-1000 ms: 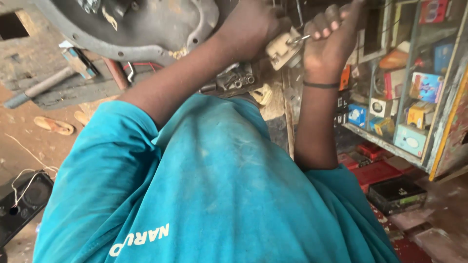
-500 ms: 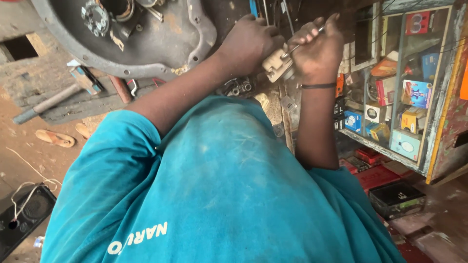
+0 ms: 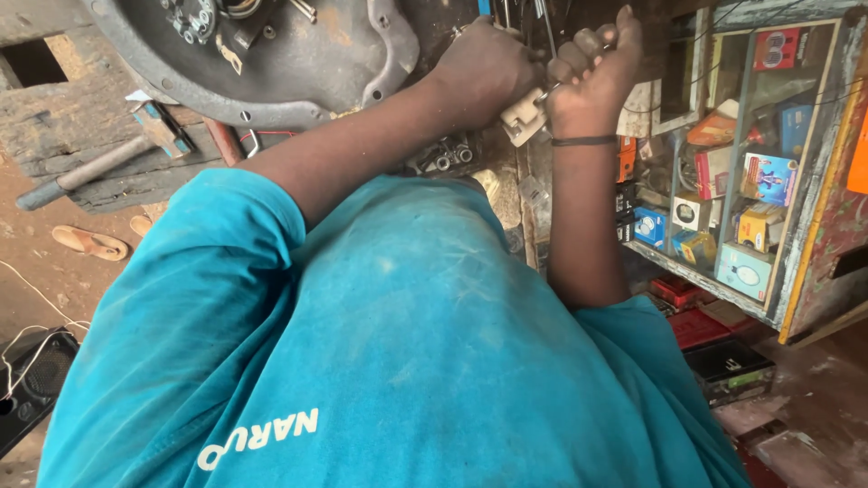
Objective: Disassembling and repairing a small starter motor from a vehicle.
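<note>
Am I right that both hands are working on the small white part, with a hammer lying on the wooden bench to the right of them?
Not quite. In the head view the left hand and right hand are indeed both on the small white part, but the hammer lies on the wooden bench to their left, below the round metal housing.

Off-white plastic electrical fitting (image 3: 523, 116), matt and scuffed, clamped between left hand (image 3: 484, 65) and right hand (image 3: 592, 77). Thin shiny metal shaft of a tool (image 3: 548, 89) against it. Round grey cast-metal housing (image 3: 271, 54), dull, rust-stained. Rough weathered wooden block (image 3: 63, 126). Dusty teal cotton shirt (image 3: 407, 361). Glossy cardboard boxes (image 3: 723, 217).
</note>
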